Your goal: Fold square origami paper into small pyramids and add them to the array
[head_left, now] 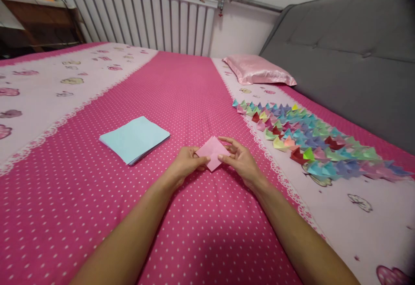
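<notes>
Between my two hands is a folded piece of pink paper (212, 150), turned so that it looks like a diamond. My left hand (189, 163) pinches its left corner, thumb on top and fingers behind. On the other side, my right hand (240, 159) grips the right corner the same way, its index finger reaching along the far edge. To the left of my hands lies a stack of light blue paper sheets (136, 138). Many small folded paper boats (311, 136) in mixed colours stand in rows to the right.
A pink dotted bedspread (129, 216) covers the bed. At the back lie a pink satin pillow (257, 70) and, to its right, a grey padded headboard (350, 47). A white radiator (145, 15) lines the wall, with a pipe (249, 1) beside it.
</notes>
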`<state>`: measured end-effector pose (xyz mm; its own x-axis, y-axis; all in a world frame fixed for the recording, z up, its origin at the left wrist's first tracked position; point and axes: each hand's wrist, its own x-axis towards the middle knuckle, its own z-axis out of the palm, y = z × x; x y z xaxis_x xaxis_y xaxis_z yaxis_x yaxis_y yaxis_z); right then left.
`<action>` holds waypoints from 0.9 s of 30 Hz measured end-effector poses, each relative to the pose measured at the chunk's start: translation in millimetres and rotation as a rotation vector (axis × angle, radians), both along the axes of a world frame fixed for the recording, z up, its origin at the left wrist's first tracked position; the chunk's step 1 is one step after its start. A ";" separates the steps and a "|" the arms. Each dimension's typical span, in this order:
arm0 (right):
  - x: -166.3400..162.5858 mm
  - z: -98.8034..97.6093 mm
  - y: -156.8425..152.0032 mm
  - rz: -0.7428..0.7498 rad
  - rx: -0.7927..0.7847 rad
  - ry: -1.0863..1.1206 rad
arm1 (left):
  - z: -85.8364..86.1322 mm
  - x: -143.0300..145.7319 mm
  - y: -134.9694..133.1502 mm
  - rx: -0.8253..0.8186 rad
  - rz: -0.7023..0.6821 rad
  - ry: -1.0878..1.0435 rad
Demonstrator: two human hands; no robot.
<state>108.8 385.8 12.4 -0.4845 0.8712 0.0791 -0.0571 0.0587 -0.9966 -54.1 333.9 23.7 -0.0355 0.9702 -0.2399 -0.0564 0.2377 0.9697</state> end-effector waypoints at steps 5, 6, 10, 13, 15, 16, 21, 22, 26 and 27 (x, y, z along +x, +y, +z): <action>-1.2 -1.7 1.1 -0.030 -0.026 0.022 | -1.3 1.8 -1.4 -0.006 -0.042 -0.045; -1.3 -2.0 1.0 -0.036 -0.029 0.024 | -0.6 2.3 -1.8 -0.013 -0.048 -0.049; -1.2 -4.5 1.1 -0.060 -0.064 0.008 | -1.6 3.1 -0.6 -0.012 -0.077 0.008; 0.5 -10.0 3.5 -0.052 -0.070 -0.099 | -7.8 1.3 2.8 0.061 0.002 0.306; 2.5 -14.6 6.4 -0.055 0.003 -0.227 | -11.4 -0.4 4.5 0.133 0.084 0.616; 3.4 -16.5 7.9 -0.066 0.069 -0.302 | -12.4 -1.3 4.8 0.166 0.113 0.758; 5.7 -16.2 11.5 -0.172 0.448 -0.658 | -11.4 -2.7 4.5 0.253 0.087 1.088; 5.6 -14.9 11.4 -0.187 0.483 -0.692 | -11.1 -2.4 4.6 0.257 0.058 1.108; 5.2 -11.9 10.3 -0.220 0.485 -0.714 | -12.5 -1.7 5.0 0.295 -0.030 1.148; 5.3 -12.0 10.1 -0.235 0.477 -0.714 | -13.3 -1.8 5.1 0.309 -0.038 1.150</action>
<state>114.1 395.9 0.5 -0.3702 0.9058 0.2061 0.6339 0.4085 -0.6567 -55.8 339.0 10.4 -0.0470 0.9863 0.1582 0.8858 -0.0321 0.4630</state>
